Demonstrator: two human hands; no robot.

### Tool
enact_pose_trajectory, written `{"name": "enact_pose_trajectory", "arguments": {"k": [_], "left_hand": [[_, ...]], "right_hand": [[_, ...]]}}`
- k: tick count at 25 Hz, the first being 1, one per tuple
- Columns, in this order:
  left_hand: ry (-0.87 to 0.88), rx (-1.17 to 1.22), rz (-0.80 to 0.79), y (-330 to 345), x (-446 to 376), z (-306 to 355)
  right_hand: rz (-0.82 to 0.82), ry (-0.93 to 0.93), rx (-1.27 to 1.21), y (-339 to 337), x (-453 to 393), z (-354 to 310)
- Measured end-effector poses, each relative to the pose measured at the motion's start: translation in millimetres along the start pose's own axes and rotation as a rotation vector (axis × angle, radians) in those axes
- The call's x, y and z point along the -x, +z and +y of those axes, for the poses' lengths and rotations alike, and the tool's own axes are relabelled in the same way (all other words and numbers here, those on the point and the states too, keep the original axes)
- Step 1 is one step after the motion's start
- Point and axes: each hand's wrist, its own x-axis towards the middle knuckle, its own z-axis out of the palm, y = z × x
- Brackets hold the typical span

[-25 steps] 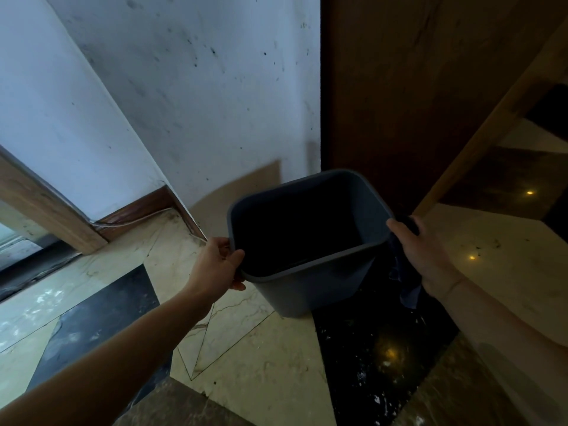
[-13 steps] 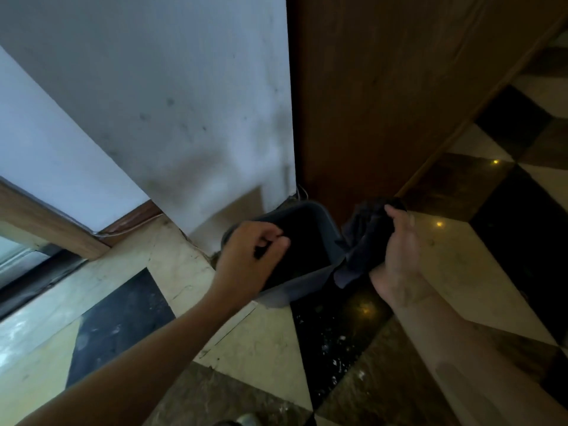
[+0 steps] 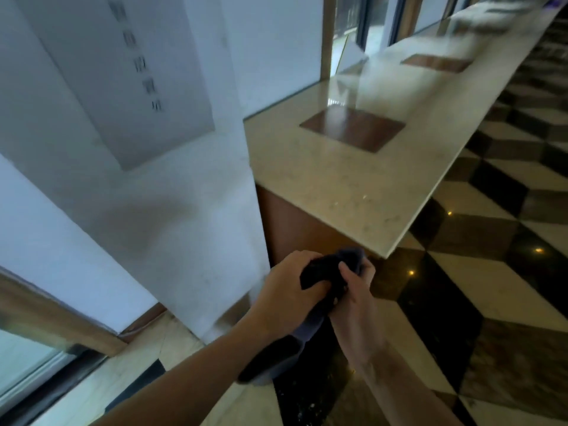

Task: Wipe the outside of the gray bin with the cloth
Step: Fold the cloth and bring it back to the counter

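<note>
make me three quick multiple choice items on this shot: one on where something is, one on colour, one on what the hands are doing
1. Where is the marble ledge?
A. right of the white wall
B. left of the white wall
C. under the hands

2. What colour is the cloth?
A. white
B. dark
C. yellow

3. What grips the cloth?
A. left hand only
B. right hand only
C. both hands

Key: 1 A, the ledge runs back from the white wall on its right side. 2 B, the bunched cloth looks dark gray to black. 3 C, the left hand and right hand both close on it, and its tail hangs below them.
</note>
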Motion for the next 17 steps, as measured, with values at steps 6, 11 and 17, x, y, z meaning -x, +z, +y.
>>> {"name": "enact_pose_trajectory", "arguments": {"k": [6,11,17], "left_hand": [[0.097,0.056,-0.144,-47.4,-51.1,122.7],[0.148,0.133,-0.248,-47.5,-81.1,179.6],[0.136,0.108,-0.076,-34.7,-119.6,166.2]], "right_hand": [[0.086,-0.088,0.263,-9.7,31.8,-138.6],[-0.039,-0.04,0.678,-12.5,35.8,-212.3],[0.094,-0.234,0.772,-10.7,-2.5,-257.8]]}}
